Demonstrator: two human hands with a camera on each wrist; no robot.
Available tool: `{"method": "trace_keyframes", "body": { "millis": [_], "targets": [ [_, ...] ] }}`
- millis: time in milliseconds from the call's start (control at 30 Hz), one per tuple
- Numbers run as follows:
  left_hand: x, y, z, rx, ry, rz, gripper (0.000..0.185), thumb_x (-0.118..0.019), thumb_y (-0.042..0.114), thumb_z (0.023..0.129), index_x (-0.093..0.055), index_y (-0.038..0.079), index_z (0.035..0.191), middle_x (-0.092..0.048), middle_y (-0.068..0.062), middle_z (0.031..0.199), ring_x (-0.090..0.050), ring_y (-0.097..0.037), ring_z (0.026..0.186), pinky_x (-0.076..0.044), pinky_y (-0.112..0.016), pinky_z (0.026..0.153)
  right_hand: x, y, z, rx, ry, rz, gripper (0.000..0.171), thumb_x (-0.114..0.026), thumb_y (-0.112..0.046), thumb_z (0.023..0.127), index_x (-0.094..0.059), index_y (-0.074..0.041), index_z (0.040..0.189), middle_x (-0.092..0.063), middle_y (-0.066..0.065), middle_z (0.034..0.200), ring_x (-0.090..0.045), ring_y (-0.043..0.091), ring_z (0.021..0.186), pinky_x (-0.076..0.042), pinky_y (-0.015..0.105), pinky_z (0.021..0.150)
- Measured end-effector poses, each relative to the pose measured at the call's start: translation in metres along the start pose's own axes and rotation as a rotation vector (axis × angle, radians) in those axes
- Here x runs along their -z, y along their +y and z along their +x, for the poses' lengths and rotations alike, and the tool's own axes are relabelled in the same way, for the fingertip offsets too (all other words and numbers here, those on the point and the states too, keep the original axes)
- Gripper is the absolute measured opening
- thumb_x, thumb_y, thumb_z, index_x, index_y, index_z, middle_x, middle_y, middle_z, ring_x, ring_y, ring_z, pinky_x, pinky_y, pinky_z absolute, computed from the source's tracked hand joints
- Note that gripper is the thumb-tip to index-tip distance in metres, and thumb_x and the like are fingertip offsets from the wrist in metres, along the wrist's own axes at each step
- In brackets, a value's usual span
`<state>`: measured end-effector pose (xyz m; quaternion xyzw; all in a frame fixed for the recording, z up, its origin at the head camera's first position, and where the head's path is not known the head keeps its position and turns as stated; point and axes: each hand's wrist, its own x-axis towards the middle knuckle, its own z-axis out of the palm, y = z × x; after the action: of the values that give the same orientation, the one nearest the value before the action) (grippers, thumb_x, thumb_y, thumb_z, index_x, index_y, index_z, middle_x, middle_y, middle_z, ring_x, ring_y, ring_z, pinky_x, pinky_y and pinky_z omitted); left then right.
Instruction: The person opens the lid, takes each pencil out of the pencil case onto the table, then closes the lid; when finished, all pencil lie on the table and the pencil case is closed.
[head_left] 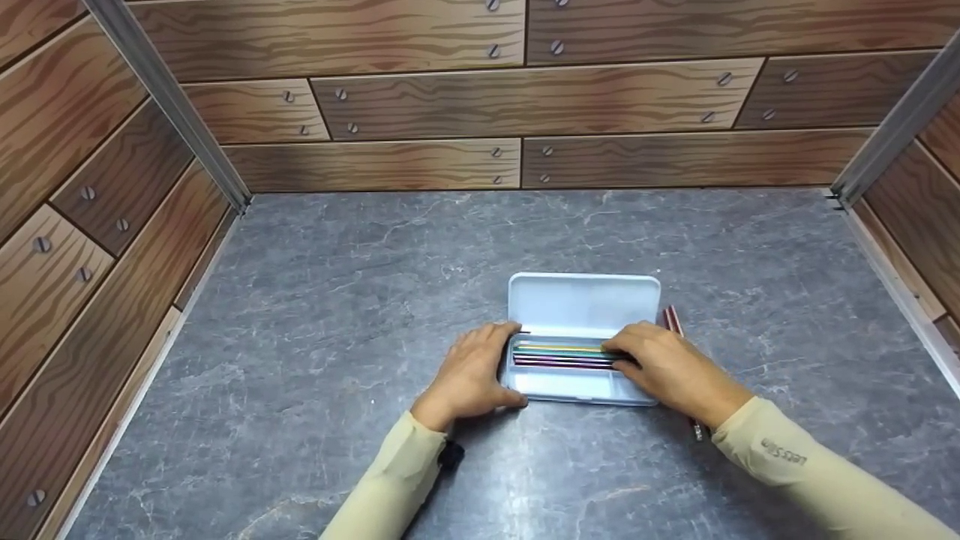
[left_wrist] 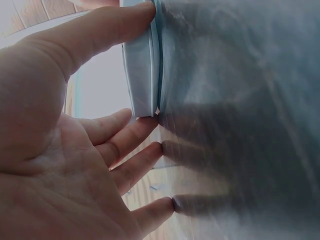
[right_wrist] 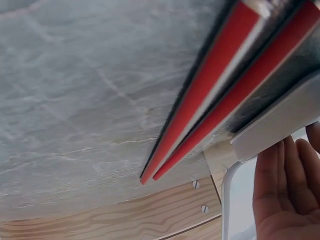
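Observation:
A pale blue pencil case (head_left: 566, 385) lies on the tabletop with its lid (head_left: 581, 300) raised at the back. Several coloured pencils (head_left: 559, 362), among them yellow, green and purple ones, lie lengthwise in its rear compartment. My left hand (head_left: 469, 373) holds the left end of the case, thumb at the front corner and fingers toward the back one. In the left wrist view the thumb (left_wrist: 107, 30) presses against the case's side. Over the right part of the case, my right hand (head_left: 664, 367) pinches the pencils near their right ends, which it hides.
Two red pencils (right_wrist: 220, 95) lie side by side on the grey marbled tabletop (head_left: 360, 300), just right of the case and partly under my right forearm. Wood-patterned walls (head_left: 420, 105) with metal corner posts (head_left: 169, 97) enclose the back and sides.

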<state>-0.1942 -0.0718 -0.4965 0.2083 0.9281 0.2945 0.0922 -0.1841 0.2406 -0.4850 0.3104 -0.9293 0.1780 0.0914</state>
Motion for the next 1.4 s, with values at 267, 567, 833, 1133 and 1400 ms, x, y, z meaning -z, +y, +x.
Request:
{"method": "trace_keyframes", "body": {
  "millis": [267, 567, 833, 1133, 1400],
  "targets": [
    [-0.001, 0.0, 0.0, -0.004, 0.003, -0.003, 0.105, -0.102, 0.028, 0.079, -0.048, 0.011, 0.167, -0.058, -0.013, 0.163, -0.053, -0.039, 0.154, -0.035, -0.058, 0.137, -0.006, 0.003, 0.002, 0.092, 0.077, -0.034, 0.019, -0.089, -0.002, 0.091, -0.085, -0.005, 0.109, -0.078, 0.005, 0.102, -0.076, 0.022, 0.095, -0.068, 0.041, 0.087],
    [-0.001, -0.001, -0.001, -0.004, 0.0, 0.007, 0.105, -0.102, 0.028, 0.078, -0.047, 0.011, 0.166, -0.058, -0.013, 0.163, -0.053, -0.039, 0.154, -0.036, -0.058, 0.137, -0.006, 0.004, 0.0, 0.063, 0.095, 0.036, 0.021, -0.09, 0.003, 0.088, -0.087, -0.009, 0.105, -0.079, 0.003, 0.102, -0.075, 0.02, 0.095, -0.068, 0.041, 0.087],
    [0.0, -0.001, 0.0, -0.006, 0.0, -0.001, 0.106, -0.102, 0.028, 0.078, -0.047, 0.011, 0.167, -0.059, -0.013, 0.162, -0.053, -0.04, 0.153, -0.035, -0.059, 0.136, -0.002, 0.001, -0.001, 0.051, 0.13, 0.027, 0.025, -0.091, 0.005, 0.086, -0.086, -0.007, 0.107, -0.081, 0.003, 0.104, -0.076, 0.019, 0.095, -0.069, 0.04, 0.086],
    [0.001, 0.0, 0.001, -0.023, 0.007, 0.012, 0.105, -0.102, 0.027, 0.078, -0.048, 0.01, 0.166, -0.06, -0.014, 0.16, -0.055, -0.039, 0.151, -0.038, -0.057, 0.135, 0.007, 0.004, -0.009, 0.058, 0.197, 0.079, 0.029, -0.091, 0.01, 0.082, -0.086, -0.008, 0.105, -0.081, 0.0, 0.1, -0.076, 0.016, 0.088, -0.068, 0.033, 0.08],
    [0.0, -0.001, 0.0, -0.031, 0.007, 0.025, 0.105, -0.102, 0.027, 0.077, -0.048, 0.007, 0.165, -0.061, -0.015, 0.158, -0.057, -0.039, 0.148, -0.039, -0.057, 0.134, 0.018, 0.014, -0.022, -0.009, 0.315, 0.172, 0.034, -0.093, 0.011, 0.078, -0.086, -0.007, 0.105, -0.082, 0.001, 0.099, -0.074, 0.009, 0.086, -0.054, 0.004, 0.084]
  ]
}}
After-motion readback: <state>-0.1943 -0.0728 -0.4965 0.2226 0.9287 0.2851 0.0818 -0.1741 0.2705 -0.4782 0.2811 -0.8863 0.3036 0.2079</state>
